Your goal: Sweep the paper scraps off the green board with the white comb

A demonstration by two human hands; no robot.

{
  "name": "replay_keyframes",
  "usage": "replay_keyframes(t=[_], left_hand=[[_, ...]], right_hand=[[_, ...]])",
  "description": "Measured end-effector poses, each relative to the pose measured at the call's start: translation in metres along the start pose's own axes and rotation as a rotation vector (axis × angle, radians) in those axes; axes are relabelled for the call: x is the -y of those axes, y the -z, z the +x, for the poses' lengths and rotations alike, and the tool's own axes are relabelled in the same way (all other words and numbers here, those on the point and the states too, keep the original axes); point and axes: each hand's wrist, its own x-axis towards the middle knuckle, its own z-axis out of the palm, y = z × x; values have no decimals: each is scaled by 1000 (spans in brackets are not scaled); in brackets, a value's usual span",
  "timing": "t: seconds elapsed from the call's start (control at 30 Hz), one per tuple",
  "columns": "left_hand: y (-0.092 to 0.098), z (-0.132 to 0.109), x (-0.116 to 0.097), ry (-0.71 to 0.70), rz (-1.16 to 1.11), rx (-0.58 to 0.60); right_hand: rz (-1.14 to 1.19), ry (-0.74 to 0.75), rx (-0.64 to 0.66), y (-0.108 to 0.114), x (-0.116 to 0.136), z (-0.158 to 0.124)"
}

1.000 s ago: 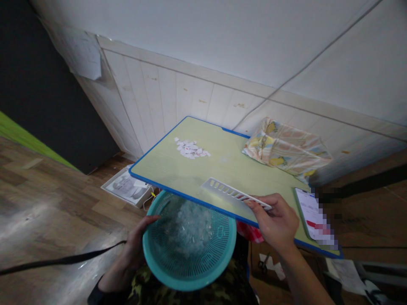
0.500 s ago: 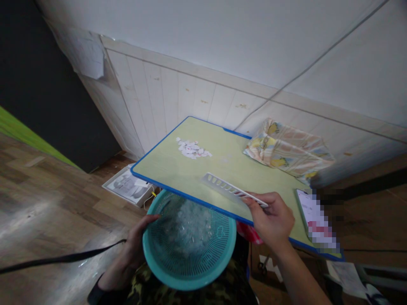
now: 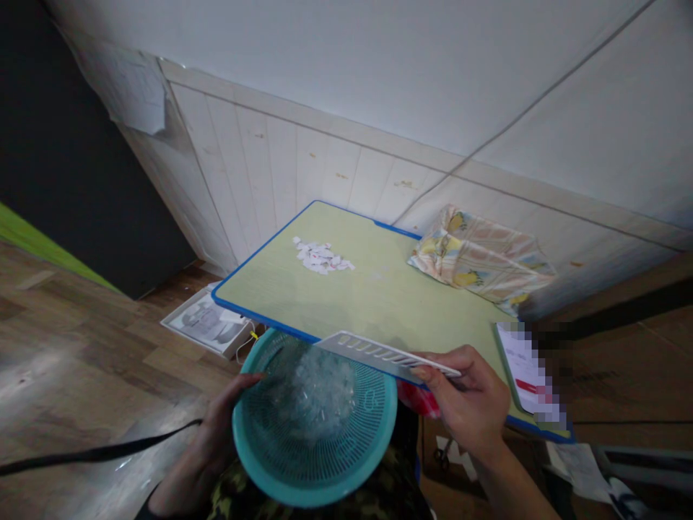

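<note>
My left hand (image 3: 216,426) grips the left rim of a teal plastic basket (image 3: 346,469) held just under the near edge of a green, blue-edged table (image 3: 303,289). The basket holds a heap of small clear pieces (image 3: 317,390). My right hand (image 3: 468,404) is closed on one end of a white slotted plastic strip (image 3: 373,352). The strip lies along the table's near edge, its free end reaching over the basket. A small pile of white bits (image 3: 320,256) lies at the far left of the table.
A folded patterned cloth (image 3: 481,263) lies at the table's far right, against the white panelled wall. A phone (image 3: 528,375) rests at the table's right edge. A white box (image 3: 208,325) sits on the wooden floor under the table's left corner. A black strap (image 3: 97,451) crosses the floor.
My right hand has drawn the white strip toward me, from the middle of the table to its near edge above the basket. The basket has barely moved.
</note>
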Motion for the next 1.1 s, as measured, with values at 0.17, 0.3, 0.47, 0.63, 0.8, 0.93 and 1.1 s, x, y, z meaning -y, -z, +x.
replay_keyframes(t=[0.17,0.3,0.47,0.63,0.8,0.93,1.1], left_hand=[[-4,-4,-2,5,13,-8],[-3,-3,-1,10,5,-4],[0,0,1,50,18,9],[2,2,4,32,15,9],[2,2,4,16,8,4],[-1,1,3,35,16,-11],[0,2,3,38,20,-6]], right_hand=[[-146,-24,-276,14,-30,49],[-296,-25,-320,15,-77,96],[-395,-53,-244,-2,-110,126],[-386,-35,-173,-3,-107,122],[-393,5,-143,23,-93,91],[-300,-28,-156,36,-83,72],[-295,-40,-171,28,-73,64]])
